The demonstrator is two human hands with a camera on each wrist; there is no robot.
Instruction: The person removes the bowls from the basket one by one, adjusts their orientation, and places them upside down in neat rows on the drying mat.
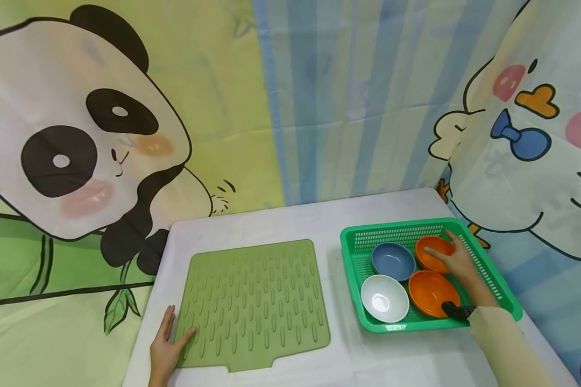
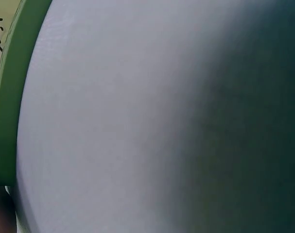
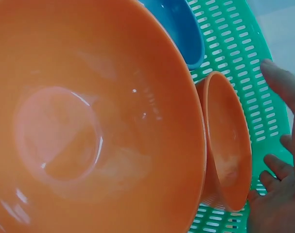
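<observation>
My left hand (image 1: 165,348) rests at the near left corner of a green ridged mat (image 1: 256,301), its thumb on the mat and its fingers spread beyond the edge. Over on the right, my right hand (image 1: 461,264) reaches into a green plastic basket (image 1: 352,287), fingers spread beside the far orange bowl (image 1: 430,253). The right wrist view shows that smaller-looking orange bowl (image 3: 229,141) close to the fingertips; contact is hard to tell. A nearer orange bowl (image 1: 432,294), a blue bowl (image 1: 393,262) and a white bowl (image 1: 384,299) share the basket.
A white cloth covers the table (image 1: 341,365). Behind it hangs a curtain (image 1: 319,107) printed with cartoon animals. A black strap (image 1: 457,312) sits at my right wrist above the basket's near rim. The left wrist view is mostly white cloth and dark blur.
</observation>
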